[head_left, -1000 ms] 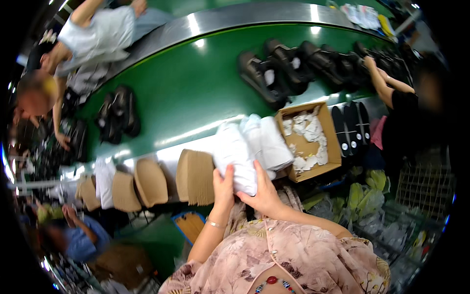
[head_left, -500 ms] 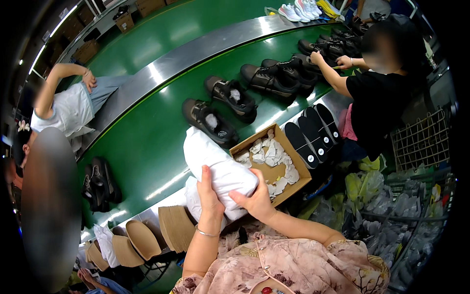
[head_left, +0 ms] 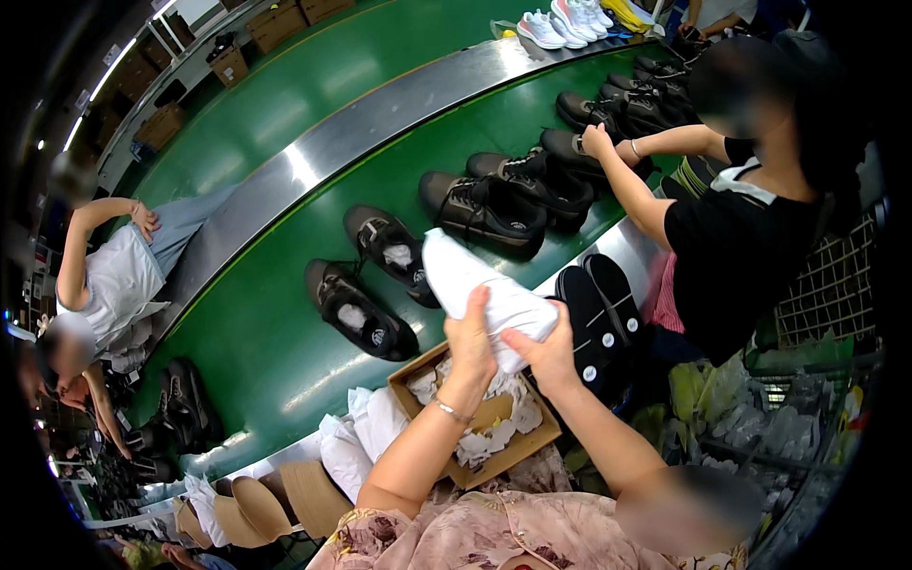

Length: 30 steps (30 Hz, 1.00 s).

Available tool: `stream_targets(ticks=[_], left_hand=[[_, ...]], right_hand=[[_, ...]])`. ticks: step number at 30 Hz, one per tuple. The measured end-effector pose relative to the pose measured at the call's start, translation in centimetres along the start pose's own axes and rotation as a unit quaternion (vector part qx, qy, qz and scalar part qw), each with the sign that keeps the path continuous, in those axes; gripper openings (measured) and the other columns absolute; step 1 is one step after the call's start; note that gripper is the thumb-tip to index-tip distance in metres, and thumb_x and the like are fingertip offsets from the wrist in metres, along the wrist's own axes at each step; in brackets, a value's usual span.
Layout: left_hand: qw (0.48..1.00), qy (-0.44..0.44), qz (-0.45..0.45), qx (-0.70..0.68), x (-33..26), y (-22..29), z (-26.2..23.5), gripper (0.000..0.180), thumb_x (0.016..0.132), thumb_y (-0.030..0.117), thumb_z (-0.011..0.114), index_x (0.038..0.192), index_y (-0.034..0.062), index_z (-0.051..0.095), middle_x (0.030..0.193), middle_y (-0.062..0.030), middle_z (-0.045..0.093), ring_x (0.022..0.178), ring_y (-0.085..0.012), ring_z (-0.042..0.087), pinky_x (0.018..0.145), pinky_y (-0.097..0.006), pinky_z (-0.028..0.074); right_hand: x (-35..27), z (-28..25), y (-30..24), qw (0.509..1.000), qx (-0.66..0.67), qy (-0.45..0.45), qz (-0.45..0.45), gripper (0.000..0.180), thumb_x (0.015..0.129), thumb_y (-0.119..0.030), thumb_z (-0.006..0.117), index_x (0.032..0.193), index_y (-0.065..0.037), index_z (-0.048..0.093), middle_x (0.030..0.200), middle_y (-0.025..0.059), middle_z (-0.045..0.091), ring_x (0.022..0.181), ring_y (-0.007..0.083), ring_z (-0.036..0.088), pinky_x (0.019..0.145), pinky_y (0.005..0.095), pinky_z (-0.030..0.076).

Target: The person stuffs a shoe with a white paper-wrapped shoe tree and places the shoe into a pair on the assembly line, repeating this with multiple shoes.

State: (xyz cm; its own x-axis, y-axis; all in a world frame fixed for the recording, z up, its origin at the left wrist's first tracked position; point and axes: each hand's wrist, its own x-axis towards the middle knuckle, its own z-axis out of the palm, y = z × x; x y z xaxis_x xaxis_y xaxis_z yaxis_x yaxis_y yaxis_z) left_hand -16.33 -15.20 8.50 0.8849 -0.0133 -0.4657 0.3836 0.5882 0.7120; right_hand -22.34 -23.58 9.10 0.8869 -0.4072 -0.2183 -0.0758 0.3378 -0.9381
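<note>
Grip of the left hand (head_left: 472,344) and the right hand (head_left: 548,350) closes from both sides around a white bundle (head_left: 475,285), thumbs lying on it. It tilts with its far end to the left, held up above the far side of an open cardboard box (head_left: 520,458) with crumpled white paper (head_left: 473,448) inside. Just left of the box lie more white bundles (head_left: 344,454), then brown curved inserts (head_left: 316,494). Black insoles (head_left: 581,318) lie to the right. Beyond, dark shoes (head_left: 486,211) line the green surface (head_left: 271,375); at far right, a co-worker in black (head_left: 746,261) handles one.
</note>
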Motion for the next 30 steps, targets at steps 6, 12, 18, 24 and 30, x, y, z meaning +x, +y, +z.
stream_targets(ticks=[6,12,18,24,30], left_hand=[[0.950,-0.081,0.130,0.274,10.6,-2.6,4.1,0.070,0.089,0.037,0.054,0.131,-0.0118,0.026,0.130,-0.0280,0.040,0.122,-0.0323,0.038,0.103,-0.037,0.029],[0.582,0.009,0.411,0.702,21.1,-3.5,7.0,0.061,0.080,0.025,0.065,0.126,-0.0037,0.038,0.121,-0.0252,0.050,0.116,-0.0396,0.046,0.093,-0.044,0.040],[0.683,-0.098,0.302,0.658,24.3,-0.1,4.8,0.024,0.083,0.024,0.061,0.094,0.0031,0.063,0.084,-0.0209,0.063,0.082,-0.0384,0.060,0.071,-0.043,0.047],[0.702,-0.117,0.306,0.632,24.3,-0.2,4.5,0.024,0.083,0.026,0.060,0.090,0.0031,0.061,0.082,-0.0212,0.062,0.080,-0.0400,0.059,0.070,-0.046,0.047],[0.689,-0.118,0.329,0.635,23.7,0.0,2.9,0.021,0.082,0.022,0.060,0.088,0.0017,0.060,0.083,-0.0196,0.062,0.079,-0.0387,0.059,0.067,-0.045,0.047]], right_hand=[[9.8,-7.6,-4.6,0.921,-0.345,0.067,-0.171,0.060,0.066,-0.016,0.077,0.110,0.004,0.040,0.095,0.0241,0.059,0.088,0.0311,0.061,0.076,0.0369,0.048],[17.6,-7.5,-7.6,0.741,-0.606,-0.113,-0.268,0.053,0.063,-0.014,0.071,0.103,0.003,0.041,0.084,0.0243,0.058,0.080,0.0416,0.059,0.069,0.0440,0.048],[24.2,-2.3,-4.3,0.650,-0.663,-0.252,-0.273,0.044,0.060,-0.010,0.067,0.095,0.002,0.042,0.082,0.0215,0.057,0.077,0.0386,0.059,0.066,0.0438,0.049],[24.0,0.5,5.8,0.684,-0.643,-0.097,-0.331,0.051,0.061,-0.014,0.070,0.100,0.003,0.042,0.083,0.0165,0.053,0.080,0.0340,0.056,0.070,0.0444,0.045],[22.2,1.4,4.6,0.611,-0.729,-0.163,-0.262,0.045,0.066,-0.017,0.068,0.099,0.005,0.045,0.091,0.0209,0.054,0.073,0.0319,0.061,0.064,0.0405,0.051]])
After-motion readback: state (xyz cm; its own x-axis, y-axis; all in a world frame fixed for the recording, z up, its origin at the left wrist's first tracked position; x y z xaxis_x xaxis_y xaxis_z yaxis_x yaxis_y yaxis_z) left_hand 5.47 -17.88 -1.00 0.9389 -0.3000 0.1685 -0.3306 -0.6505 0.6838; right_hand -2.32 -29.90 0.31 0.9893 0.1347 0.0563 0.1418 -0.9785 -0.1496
